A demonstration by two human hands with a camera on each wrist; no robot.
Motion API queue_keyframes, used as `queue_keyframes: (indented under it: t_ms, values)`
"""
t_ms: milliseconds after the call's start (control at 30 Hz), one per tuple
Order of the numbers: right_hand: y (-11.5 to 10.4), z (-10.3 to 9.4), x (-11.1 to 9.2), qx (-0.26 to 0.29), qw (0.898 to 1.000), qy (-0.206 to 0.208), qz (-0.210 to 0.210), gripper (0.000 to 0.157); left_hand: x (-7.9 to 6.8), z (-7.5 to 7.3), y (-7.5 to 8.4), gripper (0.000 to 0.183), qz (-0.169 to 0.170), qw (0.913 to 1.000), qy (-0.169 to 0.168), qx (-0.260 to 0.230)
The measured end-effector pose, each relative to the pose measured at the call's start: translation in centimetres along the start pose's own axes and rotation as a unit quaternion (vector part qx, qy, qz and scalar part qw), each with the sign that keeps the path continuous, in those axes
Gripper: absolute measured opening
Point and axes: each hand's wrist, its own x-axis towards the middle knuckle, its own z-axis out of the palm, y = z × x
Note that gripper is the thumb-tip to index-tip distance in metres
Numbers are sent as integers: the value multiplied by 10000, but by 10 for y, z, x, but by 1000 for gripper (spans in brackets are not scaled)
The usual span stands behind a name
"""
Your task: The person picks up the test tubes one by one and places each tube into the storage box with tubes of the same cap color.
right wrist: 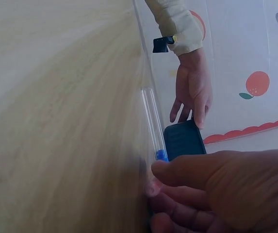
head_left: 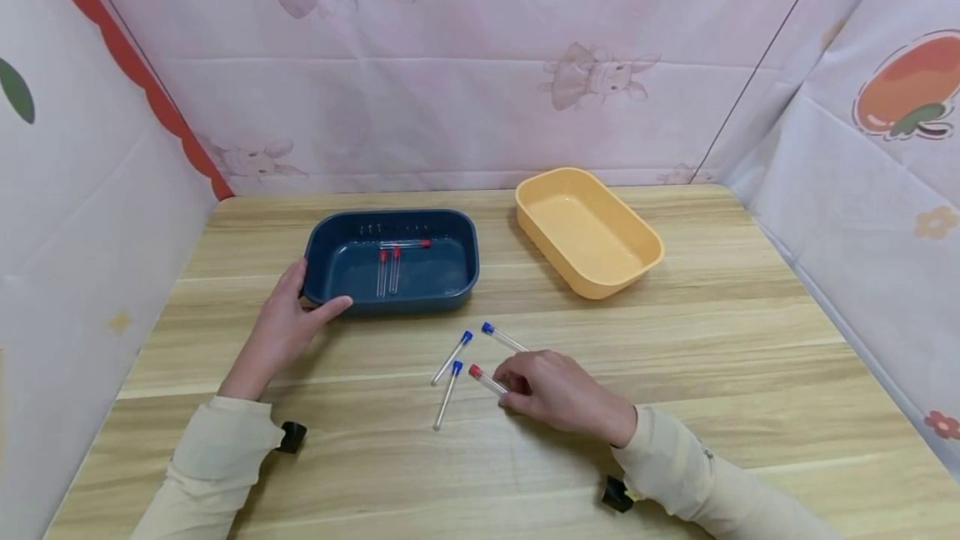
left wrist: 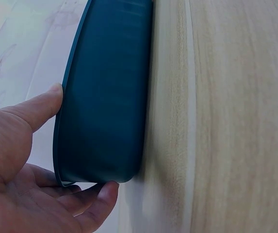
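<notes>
My left hand point(head_left: 288, 323) holds the left end of a dark blue tray point(head_left: 397, 305); the left wrist view shows the thumb point(left wrist: 46, 107) at its rim and the fingers round its end. Inside that tray lie 3 red-capped test tubes point(head_left: 394, 269). On the table, my right hand point(head_left: 558, 390) pinches a red-capped test tube point(head_left: 486, 378) between thumb and fingers, its lower end hidden by the hand. Around it lie blue-capped test tubes: one point(head_left: 452, 357) and another point(head_left: 447, 394) to the left, and a third point(head_left: 504, 335) just beyond, partly behind the hand.
A yellow tray point(head_left: 592, 286) stands at the back right of the wooden table point(head_left: 360, 465), apart from the blue tray. Printed cloth point(head_left: 450, 115) hangs behind the table and on both sides.
</notes>
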Motion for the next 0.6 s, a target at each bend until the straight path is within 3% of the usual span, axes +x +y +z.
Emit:
queue_keyframes:
  t_ms: [233,600]
  values:
    - [-2,1,0,29,9998,170,110,22,0,0,0,104,28,10000,-6,-5]
    - [-5,1,1,274,9993,93,251,27,1,0,-1,104,46,10000,15,52]
